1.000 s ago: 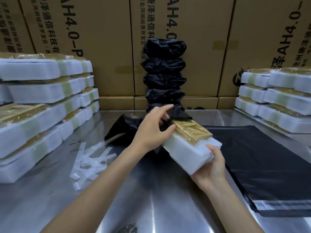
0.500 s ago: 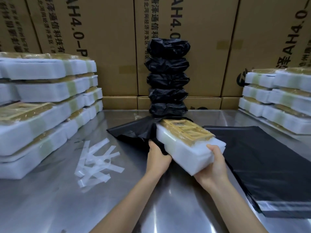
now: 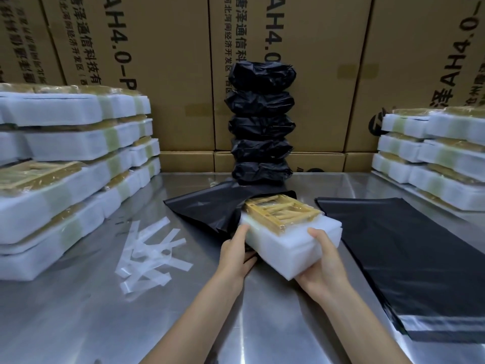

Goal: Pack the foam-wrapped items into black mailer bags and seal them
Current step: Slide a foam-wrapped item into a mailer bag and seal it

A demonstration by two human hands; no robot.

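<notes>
A white foam-wrapped item [image 3: 283, 245] with a tan plastic-covered top sits tilted at the middle of the steel table [image 3: 78, 319]. Its far end lies inside the mouth of a black mailer bag [image 3: 207, 206]. My right hand [image 3: 321, 261] grips the item's near right corner. My left hand [image 3: 236, 252] holds the bag's lower edge at the item's left side, thumb on the foam. A stack of flat black mailer bags [image 3: 409, 261] lies to the right. Several packed black bags [image 3: 261, 124] stand piled at the back centre.
Stacks of foam-wrapped items stand at the left [image 3: 65, 164] and back right [image 3: 433, 153]. Several peeled clear strips [image 3: 149, 256] lie on the table left of my hands. Cardboard boxes [image 3: 168, 61] wall off the back.
My left hand came down from the item's top to the bag's edge at its left side. The item has slid farther into the bag's mouth.
</notes>
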